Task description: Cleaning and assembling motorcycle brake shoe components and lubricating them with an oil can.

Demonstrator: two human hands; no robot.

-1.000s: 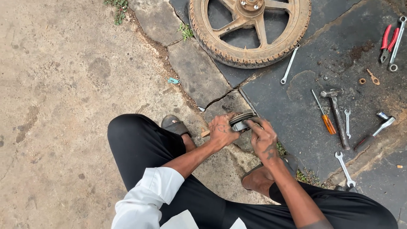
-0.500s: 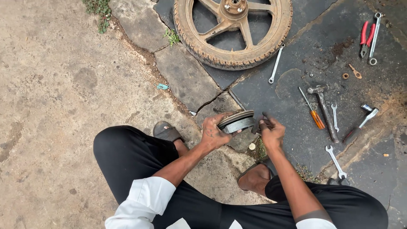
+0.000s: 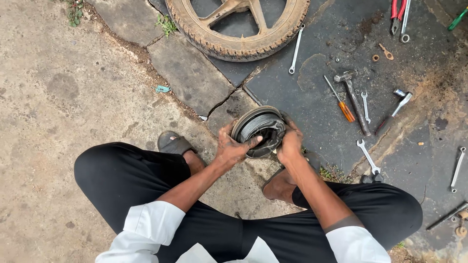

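Round metal drum part [image 3: 258, 130], dark and greasy, with a pale rim; held just off the ground over the cracked slab edge, between the knees and slightly ahead of the feet. Its open face tilts toward the wearer and a little right; the axis through its centre runs up and back toward the camera.

Left hand [image 3: 233, 146]: cupped on the part's near-left rim, fingers curled, one finger laid across the open face. Gripping, not spread.

Right hand [image 3: 290, 141]: clamped against the right side of the part, fingers wrapped over the far edge; fingertips hidden behind it. Both hands touch the part, one on either side; neither is clearly nearer.

Surroundings: sandalled foot [image 3: 174, 144] just left of the left hand. Worn wheel with tyre [image 3: 234, 29] lies flat, well ahead. To the right on the dark slab: long spanner [image 3: 295, 49], orange-handled screwdriver [image 3: 342, 101], hammer [image 3: 355, 100], smaller spanners [image 3: 366, 155], red-handled pliers [image 3: 395, 13].
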